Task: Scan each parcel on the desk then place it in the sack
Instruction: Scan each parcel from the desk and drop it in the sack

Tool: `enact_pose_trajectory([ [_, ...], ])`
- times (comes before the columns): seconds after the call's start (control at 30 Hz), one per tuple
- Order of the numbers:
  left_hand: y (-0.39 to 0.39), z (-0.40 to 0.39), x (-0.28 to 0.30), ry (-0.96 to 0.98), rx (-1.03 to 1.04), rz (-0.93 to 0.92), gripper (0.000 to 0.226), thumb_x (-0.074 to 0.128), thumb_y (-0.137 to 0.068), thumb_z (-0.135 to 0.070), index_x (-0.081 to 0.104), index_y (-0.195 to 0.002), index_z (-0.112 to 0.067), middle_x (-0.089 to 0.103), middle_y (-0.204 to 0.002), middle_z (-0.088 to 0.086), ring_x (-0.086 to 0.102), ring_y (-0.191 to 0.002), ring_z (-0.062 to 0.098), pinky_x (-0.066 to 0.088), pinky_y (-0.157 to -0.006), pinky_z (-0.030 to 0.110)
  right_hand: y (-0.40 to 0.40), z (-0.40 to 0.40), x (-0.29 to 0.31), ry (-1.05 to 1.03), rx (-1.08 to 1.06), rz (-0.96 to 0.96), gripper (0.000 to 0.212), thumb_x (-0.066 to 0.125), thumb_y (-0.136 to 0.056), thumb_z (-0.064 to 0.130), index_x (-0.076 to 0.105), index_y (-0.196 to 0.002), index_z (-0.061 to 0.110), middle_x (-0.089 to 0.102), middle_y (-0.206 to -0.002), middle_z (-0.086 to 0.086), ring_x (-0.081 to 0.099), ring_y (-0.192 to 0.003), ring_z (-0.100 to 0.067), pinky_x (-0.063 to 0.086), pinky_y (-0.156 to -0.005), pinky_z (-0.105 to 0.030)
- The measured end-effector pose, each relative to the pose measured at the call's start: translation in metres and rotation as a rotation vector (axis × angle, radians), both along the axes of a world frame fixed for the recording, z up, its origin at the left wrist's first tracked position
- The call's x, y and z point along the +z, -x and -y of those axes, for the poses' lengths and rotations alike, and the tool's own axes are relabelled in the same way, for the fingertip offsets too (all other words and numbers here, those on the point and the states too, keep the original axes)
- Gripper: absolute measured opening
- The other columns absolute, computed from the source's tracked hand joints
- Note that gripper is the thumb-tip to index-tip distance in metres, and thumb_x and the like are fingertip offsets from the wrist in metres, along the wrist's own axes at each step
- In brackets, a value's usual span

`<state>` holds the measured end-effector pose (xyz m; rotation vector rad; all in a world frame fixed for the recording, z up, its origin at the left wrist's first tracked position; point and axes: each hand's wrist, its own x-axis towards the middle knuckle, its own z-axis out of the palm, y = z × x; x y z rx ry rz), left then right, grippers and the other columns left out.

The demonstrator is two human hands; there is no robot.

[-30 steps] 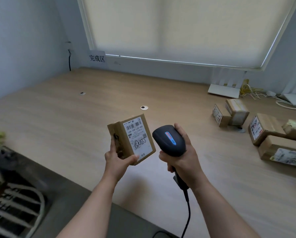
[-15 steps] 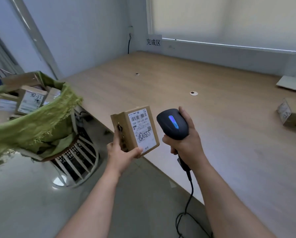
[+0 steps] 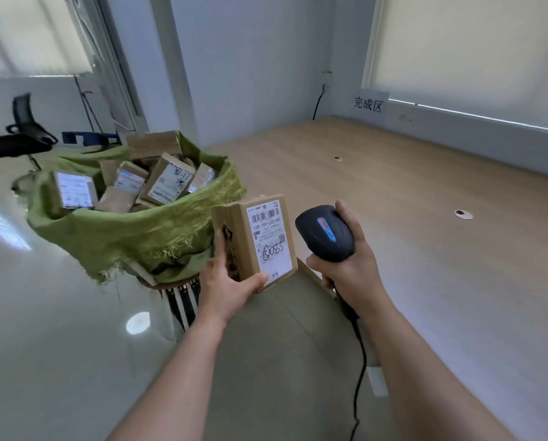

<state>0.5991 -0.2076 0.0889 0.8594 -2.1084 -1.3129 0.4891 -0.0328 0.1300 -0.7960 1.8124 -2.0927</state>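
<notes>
Head view has swung left since half a second ago: the green sack [image 3: 132,227], then cut off at the left edge, now sits in full sight, heaped with scanned parcels [image 3: 167,181], and the loose boxes at the desk's right edge have dropped out of frame. The desk [image 3: 425,218] fills the right half, its near-left corner just behind the hands. The left hand [image 3: 226,286] holds the parcel [image 3: 256,240] upright off the desk's near-left corner, just right of the sack's rim; its fingers clamp the left side and the thumb presses the lower edge of the white label, which faces the camera. The right hand [image 3: 350,265] is wrapped around the grip of the black scanner [image 3: 325,232], fingers closed on it, head just beside the parcel's right edge, cable [image 3: 360,374] hanging down. Both forearms reach forward, as before.
</notes>
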Motion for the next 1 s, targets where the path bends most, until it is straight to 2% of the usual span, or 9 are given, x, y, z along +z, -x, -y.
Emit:
enact_pose_trajectory([
  [0.1, -0.022, 0.046, 0.006, 0.039, 0.052, 0.027, 0.112, 0.082, -0.069, -0.036, 0.002, -0.147, -0.052, 0.030, -0.127, 0.004, 0.035, -0.108, 0.012, 0.029, -0.099, 0.028, -0.013, 0.058, 0.000, 0.004, 0.045, -0.032, 0.095, 0.073, -0.073, -0.014, 0.039, -0.143, 0.040, 0.058, -0.116, 0.010, 0.055, -0.061, -0.009, 0.046, -0.045, -0.023],
  [0.2, -0.043, 0.094, 0.007, 0.070, 0.112, 0.056, 0.113, 0.081, -0.071, -0.037, 0.000, -0.147, -0.052, 0.031, -0.131, 0.010, 0.039, -0.119, 0.024, 0.033, -0.104, 0.036, -0.027, 0.111, -0.001, 0.032, 0.102, -0.037, 0.096, 0.073, -0.072, -0.015, 0.038, -0.143, 0.039, 0.057, -0.116, 0.013, 0.056, -0.062, -0.009, 0.047, -0.044, -0.024],
  [0.3, -0.061, 0.134, 0.007, 0.060, 0.174, 0.063, 0.113, 0.081, -0.071, -0.039, -0.002, -0.147, -0.053, 0.031, -0.131, 0.011, 0.040, -0.124, 0.029, 0.034, -0.106, 0.041, -0.037, 0.154, -0.003, 0.037, 0.177, -0.046, 0.100, 0.082, -0.063, -0.001, 0.038, -0.142, 0.041, 0.055, -0.124, 0.008, 0.061, -0.068, -0.007, 0.047, -0.045, -0.023],
  [0.4, -0.070, 0.165, 0.007, 0.057, 0.226, 0.053, 0.113, 0.081, -0.070, -0.040, -0.002, -0.146, -0.054, 0.030, -0.133, 0.009, 0.040, -0.126, 0.029, 0.035, -0.104, 0.041, -0.040, 0.192, 0.000, 0.038, 0.214, -0.065, 0.101, 0.084, -0.055, 0.012, 0.041, -0.139, 0.049, 0.056, -0.130, 0.004, 0.061, -0.082, -0.013, 0.050, -0.056, -0.018],
  [0.53, -0.070, 0.206, 0.005, 0.055, 0.284, 0.017, 0.112, 0.081, -0.069, -0.043, 0.001, -0.145, -0.055, 0.031, -0.133, 0.007, 0.043, -0.123, 0.027, 0.038, -0.102, 0.042, -0.034, 0.239, 0.002, 0.043, 0.268, -0.069, 0.098, 0.080, -0.067, -0.009, 0.042, -0.137, 0.049, 0.057, -0.125, 0.012, 0.061, -0.087, -0.016, 0.050, -0.059, -0.013],
  [0.7, -0.057, 0.254, 0.013, 0.069, 0.327, -0.030, 0.111, 0.082, -0.068, -0.040, 0.005, -0.145, -0.055, 0.033, -0.129, 0.004, 0.044, -0.111, 0.016, 0.039, -0.103, 0.036, -0.016, 0.293, -0.002, 0.050, 0.329, -0.070, 0.097, 0.079, -0.070, -0.008, 0.042, -0.139, 0.049, 0.056, -0.122, 0.021, 0.060, -0.079, -0.010, 0.051, -0.060, -0.016],
  [0.77, -0.047, 0.279, 0.019, 0.081, 0.350, -0.036, 0.113, 0.082, -0.064, -0.046, 0.004, -0.145, -0.056, 0.034, -0.130, 0.003, 0.045, -0.113, 0.016, 0.039, -0.103, 0.036, -0.004, 0.316, 0.000, 0.053, 0.351, -0.074, 0.098, 0.079, -0.070, -0.007, 0.041, -0.140, 0.050, 0.054, -0.127, 0.016, 0.060, -0.074, -0.008, 0.051, -0.057, -0.019],
  [0.83, -0.036, 0.305, 0.027, 0.104, 0.382, -0.034, 0.113, 0.080, -0.060, -0.052, 0.004, -0.144, -0.057, 0.035, -0.132, 0.004, 0.045, -0.118, 0.020, 0.040, -0.105, 0.042, 0.011, 0.340, 0.004, 0.076, 0.369, -0.068, 0.098, 0.078, -0.070, -0.008, 0.041, -0.139, 0.050, 0.051, -0.134, 0.006, 0.059, -0.071, -0.007, 0.050, -0.055, -0.021],
  [1.0, -0.007, 0.352, 0.048, 0.140, 0.448, 0.004, 0.109, 0.080, -0.071, -0.040, 0.002, -0.147, -0.052, 0.027, -0.131, 0.004, 0.039, -0.116, 0.020, 0.035, -0.103, 0.036, 0.046, 0.399, 0.012, 0.098, 0.402, -0.092, 0.098, 0.083, -0.066, 0.000, 0.041, -0.137, 0.054, 0.048, -0.140, 0.001, 0.054, -0.087, -0.015, 0.050, -0.063, -0.017],
])
